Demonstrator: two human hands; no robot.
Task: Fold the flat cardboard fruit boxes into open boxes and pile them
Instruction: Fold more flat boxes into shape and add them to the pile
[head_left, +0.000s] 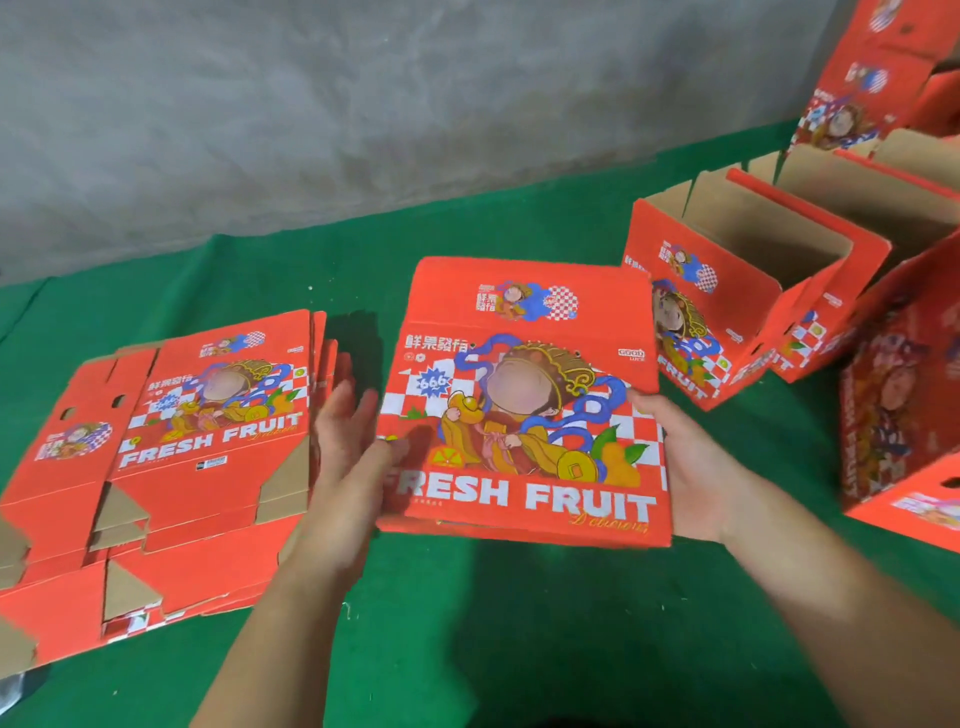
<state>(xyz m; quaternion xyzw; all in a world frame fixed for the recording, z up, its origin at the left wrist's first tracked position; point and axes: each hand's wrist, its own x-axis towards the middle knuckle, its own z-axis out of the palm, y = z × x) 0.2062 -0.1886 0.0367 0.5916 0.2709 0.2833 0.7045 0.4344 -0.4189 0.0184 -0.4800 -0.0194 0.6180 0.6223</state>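
Note:
A flat red "FRESH FRUIT" box (524, 395) is held up over the green table in the middle of the view. My right hand (685, 467) grips its right edge, thumb on the printed front and fingers behind. At the box's left edge is my left hand (348, 441), fingers straight, with the thumb touching the front near the lower left corner. A stack of flat boxes (171, 457) lies on the left. Folded open boxes (753, 291) stand at the right, showing brown insides.
The green cloth-covered table (493, 623) runs to a grey concrete wall (311, 104) at the back. More folded red boxes (904, 415) crowd the right edge, some piled high at the top right corner.

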